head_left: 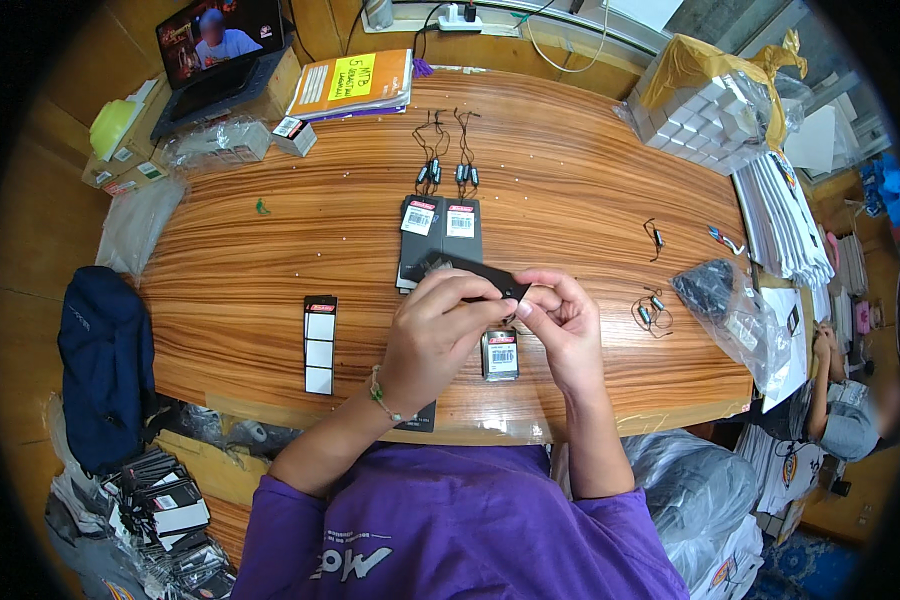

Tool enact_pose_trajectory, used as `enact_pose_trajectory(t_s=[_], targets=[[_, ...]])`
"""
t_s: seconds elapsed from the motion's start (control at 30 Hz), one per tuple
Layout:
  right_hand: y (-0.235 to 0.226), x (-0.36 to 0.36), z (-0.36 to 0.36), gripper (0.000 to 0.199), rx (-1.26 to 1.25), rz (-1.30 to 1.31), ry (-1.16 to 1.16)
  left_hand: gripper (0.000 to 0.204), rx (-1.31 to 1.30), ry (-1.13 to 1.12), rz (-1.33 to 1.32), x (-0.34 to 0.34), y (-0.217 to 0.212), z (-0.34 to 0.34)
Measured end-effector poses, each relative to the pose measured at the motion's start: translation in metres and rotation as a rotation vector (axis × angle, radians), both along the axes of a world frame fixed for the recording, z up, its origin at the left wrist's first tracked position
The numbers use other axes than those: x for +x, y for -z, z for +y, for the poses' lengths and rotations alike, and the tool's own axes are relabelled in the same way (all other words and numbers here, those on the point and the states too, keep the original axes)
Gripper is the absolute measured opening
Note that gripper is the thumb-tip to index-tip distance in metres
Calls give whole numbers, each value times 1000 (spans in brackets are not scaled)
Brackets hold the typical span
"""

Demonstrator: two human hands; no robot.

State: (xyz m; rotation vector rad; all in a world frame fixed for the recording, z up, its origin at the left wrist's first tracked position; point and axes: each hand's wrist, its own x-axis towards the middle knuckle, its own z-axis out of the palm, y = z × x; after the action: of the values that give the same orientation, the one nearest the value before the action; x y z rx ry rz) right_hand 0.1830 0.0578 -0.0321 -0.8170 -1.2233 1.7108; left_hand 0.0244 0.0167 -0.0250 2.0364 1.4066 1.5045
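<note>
Head view: Above the counter's (pixel 220 245) front edge, a person's left hand (pixel 432 325) and right hand (pixel 564 318) pinch the end of a black tag (pixel 485 272) between fingertips. It appears light, stiff and perhaps slick, best gripped by its edges. Room opens rightward, toward a loose corded piece (pixel 645 316).

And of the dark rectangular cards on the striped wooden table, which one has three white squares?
The narrow black card lying left of the left hand: three white squares run down it, whereas the central dark grey cards show one white label each.
</note>
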Motion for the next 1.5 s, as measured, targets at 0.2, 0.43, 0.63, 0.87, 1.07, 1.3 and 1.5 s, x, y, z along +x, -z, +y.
enact_pose_trajectory(t_s=[0.2,0.43,0.63,0.87,1.07,1.3,1.5], targets=[[9,2,-1,11,-162,111,-67,18,190,-22,337,-4,-2,0],[3,-2,5,6,-90,198,306,19,135,123,321,-8,2,1],[-26,2,19,10,146,538,193,30,34,26,75,-10,13,-11],[-36,-5,3,23,229,413,85,53,-216,-154,58,-53,6,-35],[-32,10,2,15,396,319,124,65,-665,-325,326,-143,21,-67],[-35,3,8,12,307,328,31,68,-734,-284,269,-159,37,-74],[-58,-10,13,12,231,221,-78,57,-464,-361,479,-152,28,-72]])
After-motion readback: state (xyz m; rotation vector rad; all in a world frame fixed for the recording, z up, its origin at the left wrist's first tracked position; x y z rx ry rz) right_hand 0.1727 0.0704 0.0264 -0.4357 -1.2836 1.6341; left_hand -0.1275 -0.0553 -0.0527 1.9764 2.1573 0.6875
